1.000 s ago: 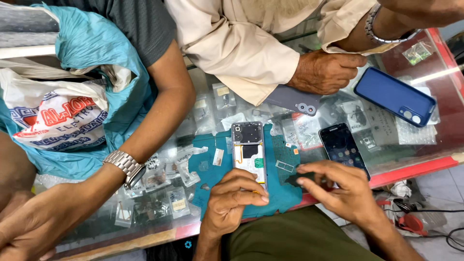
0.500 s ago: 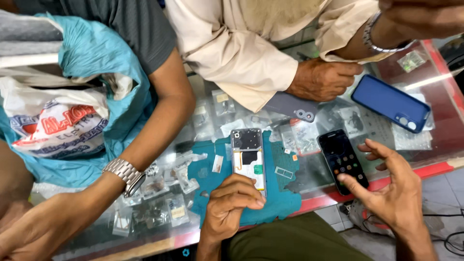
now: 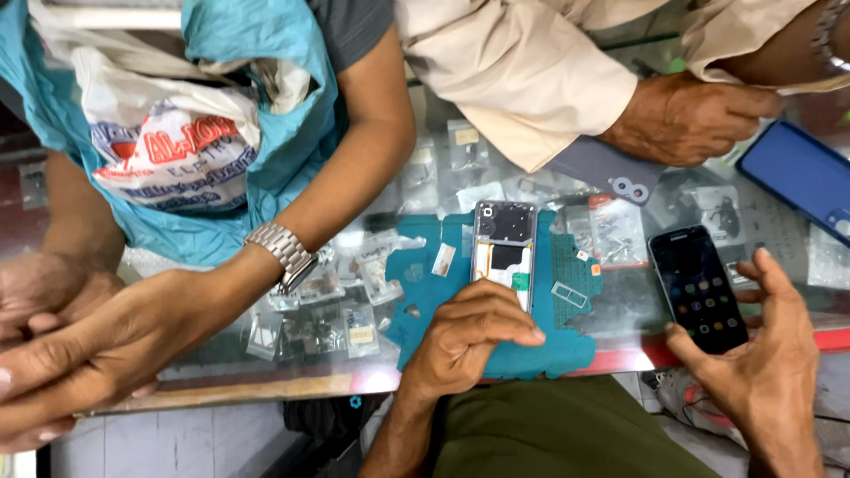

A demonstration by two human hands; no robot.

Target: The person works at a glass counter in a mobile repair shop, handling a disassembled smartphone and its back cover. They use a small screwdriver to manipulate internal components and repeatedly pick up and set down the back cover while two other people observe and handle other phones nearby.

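My left hand lay curled on the teal mat, fingers bent over the near end of the opened phone. Fingertips touched its lower edge and pinned it flat; not a full grasp, more a press-down hold. The opened phone lay face down with its back cover off, insides showing, long side running away from me, on the middle of the mat.

My right hand was spread wide, thumb and fingers apart, cupped around the near end of the black phone. Thumb tip sat at its lower left corner, index along its right edge. Whether the fingers actually pressed it or just framed it, I couldn't tell. The black phone lay screen up and lit on the glass counter, just right of the mat.

Small loose parts sat on the mat beside the opened phone. Clear part packets were scattered left of the mat.

Across the counter, another person's arm with a metal wristwatch reached to the far left beside a teal bag. A second person's hand in a cream sleeve rested on a grey phone. A blue phone lay at the far right.
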